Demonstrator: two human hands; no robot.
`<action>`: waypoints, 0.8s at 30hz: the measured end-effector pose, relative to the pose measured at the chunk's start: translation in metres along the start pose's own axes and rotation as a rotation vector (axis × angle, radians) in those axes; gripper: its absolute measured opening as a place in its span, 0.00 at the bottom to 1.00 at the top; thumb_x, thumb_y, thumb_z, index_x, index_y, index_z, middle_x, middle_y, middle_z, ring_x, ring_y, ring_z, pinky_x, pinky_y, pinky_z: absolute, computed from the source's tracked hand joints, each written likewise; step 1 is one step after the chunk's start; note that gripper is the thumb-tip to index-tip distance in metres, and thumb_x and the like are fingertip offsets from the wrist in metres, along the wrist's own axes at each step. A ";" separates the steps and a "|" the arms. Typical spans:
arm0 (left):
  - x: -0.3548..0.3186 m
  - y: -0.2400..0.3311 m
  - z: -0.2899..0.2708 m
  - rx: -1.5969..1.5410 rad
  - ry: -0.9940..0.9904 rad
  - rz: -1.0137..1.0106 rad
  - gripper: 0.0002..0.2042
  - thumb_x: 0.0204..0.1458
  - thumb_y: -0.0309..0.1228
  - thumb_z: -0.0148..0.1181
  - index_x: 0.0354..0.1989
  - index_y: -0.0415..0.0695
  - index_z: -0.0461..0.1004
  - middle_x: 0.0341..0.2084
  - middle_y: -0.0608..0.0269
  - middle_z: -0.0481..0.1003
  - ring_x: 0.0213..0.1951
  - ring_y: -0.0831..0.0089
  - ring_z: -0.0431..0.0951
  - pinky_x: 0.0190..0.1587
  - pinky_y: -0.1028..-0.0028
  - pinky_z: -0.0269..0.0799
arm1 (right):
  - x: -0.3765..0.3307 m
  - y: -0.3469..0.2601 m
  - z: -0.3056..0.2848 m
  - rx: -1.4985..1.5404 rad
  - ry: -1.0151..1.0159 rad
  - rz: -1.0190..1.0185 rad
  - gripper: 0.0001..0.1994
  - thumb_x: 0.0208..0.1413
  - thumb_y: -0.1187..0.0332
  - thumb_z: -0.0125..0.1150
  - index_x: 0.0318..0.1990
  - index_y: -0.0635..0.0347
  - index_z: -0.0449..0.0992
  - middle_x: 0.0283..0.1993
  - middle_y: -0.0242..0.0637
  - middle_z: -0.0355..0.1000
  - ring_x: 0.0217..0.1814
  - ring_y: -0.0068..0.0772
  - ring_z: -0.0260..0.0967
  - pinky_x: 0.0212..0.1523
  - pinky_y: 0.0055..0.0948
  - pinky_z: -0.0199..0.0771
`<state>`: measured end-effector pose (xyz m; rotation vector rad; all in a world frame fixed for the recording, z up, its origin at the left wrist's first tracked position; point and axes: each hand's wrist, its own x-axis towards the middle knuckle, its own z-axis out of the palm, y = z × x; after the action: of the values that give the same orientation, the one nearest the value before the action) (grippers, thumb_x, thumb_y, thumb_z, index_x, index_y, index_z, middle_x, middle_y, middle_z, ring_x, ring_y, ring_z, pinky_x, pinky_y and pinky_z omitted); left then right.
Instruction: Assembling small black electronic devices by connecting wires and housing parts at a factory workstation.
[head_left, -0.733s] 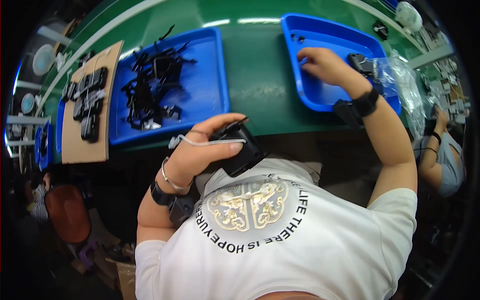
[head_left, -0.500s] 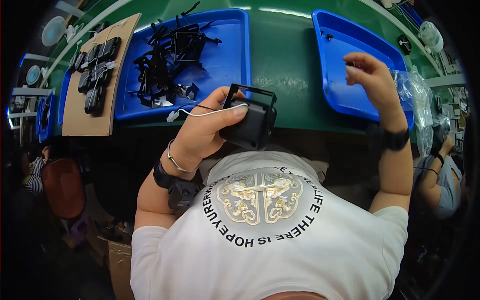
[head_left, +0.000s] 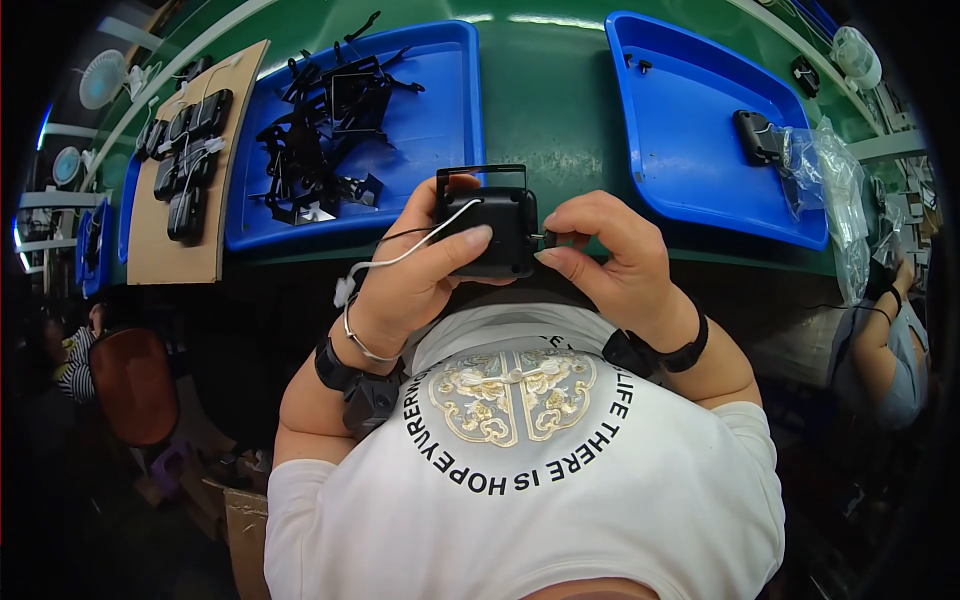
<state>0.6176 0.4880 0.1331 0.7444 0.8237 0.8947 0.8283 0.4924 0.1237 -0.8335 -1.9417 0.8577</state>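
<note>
My left hand (head_left: 405, 265) is wrapped round a black box-shaped device (head_left: 505, 220), its thumb pressed on the near face. A black U-shaped bracket (head_left: 482, 170) stands at the device's far side. From the device a white cable (head_left: 415, 245) with a small white connector runs left over my wrist, beside a thinner black lead. My right hand (head_left: 625, 260) pinches a small black knob screw (head_left: 550, 239) between thumb and fingertips. Its shiny shank points at the device's right side. Whether the shank has entered the device is too small to tell.
Black metal brackets (head_left: 330, 120) lie heaped in the left blue tray (head_left: 440, 120). Several black devices (head_left: 187, 213) rest on a cardboard sheet (head_left: 150, 245). The right blue tray (head_left: 690, 125) holds small black screws (head_left: 645, 67), a black device (head_left: 755, 138) and clear plastic (head_left: 845, 200). Another person's arm (head_left: 880, 335) is far right.
My right hand has come from above the right tray to the device's right side, with the knob screw in its fingertips. My left hand has turned the device more level.
</note>
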 end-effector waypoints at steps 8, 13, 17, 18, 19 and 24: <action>0.001 -0.001 -0.001 -0.267 -0.133 0.029 0.24 0.52 0.22 0.45 0.58 0.39 0.51 0.50 0.52 0.63 0.51 0.61 0.68 0.52 0.54 0.66 | -0.014 0.020 0.008 0.270 0.160 0.152 0.11 0.46 0.81 0.61 0.39 0.68 0.71 0.36 0.40 0.69 0.37 0.28 0.68 0.39 0.21 0.69; 0.001 -0.002 -0.003 -0.329 -0.187 0.016 0.23 0.52 0.24 0.46 0.57 0.39 0.52 0.50 0.51 0.64 0.51 0.59 0.69 0.51 0.54 0.67 | -0.015 0.021 0.008 0.261 0.163 0.136 0.11 0.44 0.81 0.62 0.38 0.67 0.72 0.36 0.41 0.70 0.38 0.30 0.69 0.39 0.22 0.70; 0.004 -0.003 -0.005 -0.360 -0.162 -0.024 0.20 0.52 0.25 0.45 0.54 0.39 0.55 0.48 0.50 0.65 0.49 0.58 0.70 0.47 0.54 0.71 | -0.016 0.020 0.008 0.097 0.153 0.013 0.12 0.42 0.80 0.64 0.37 0.67 0.72 0.35 0.42 0.71 0.36 0.32 0.70 0.36 0.23 0.70; 0.005 -0.005 -0.007 -0.355 -0.143 -0.040 0.19 0.52 0.25 0.44 0.53 0.39 0.56 0.47 0.50 0.65 0.48 0.58 0.71 0.46 0.55 0.72 | -0.016 0.019 0.009 0.050 0.155 -0.024 0.12 0.41 0.80 0.65 0.36 0.66 0.73 0.35 0.42 0.72 0.36 0.33 0.70 0.35 0.23 0.71; 0.007 -0.007 -0.009 -0.349 -0.124 -0.055 0.18 0.52 0.25 0.44 0.52 0.39 0.57 0.47 0.49 0.66 0.47 0.58 0.71 0.44 0.55 0.74 | -0.016 0.018 0.010 0.003 0.158 -0.060 0.12 0.40 0.80 0.65 0.36 0.66 0.73 0.34 0.42 0.72 0.35 0.33 0.71 0.33 0.23 0.71; 0.009 -0.005 -0.005 -0.330 -0.061 -0.069 0.15 0.52 0.26 0.41 0.48 0.40 0.60 0.43 0.50 0.69 0.43 0.59 0.74 0.39 0.56 0.76 | -0.013 0.020 0.011 -0.032 0.173 -0.117 0.13 0.39 0.79 0.67 0.36 0.65 0.73 0.32 0.42 0.73 0.31 0.35 0.72 0.29 0.24 0.71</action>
<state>0.6190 0.4945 0.1240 0.4496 0.6236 0.9131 0.8288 0.4902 0.0981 -0.7784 -1.8366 0.6652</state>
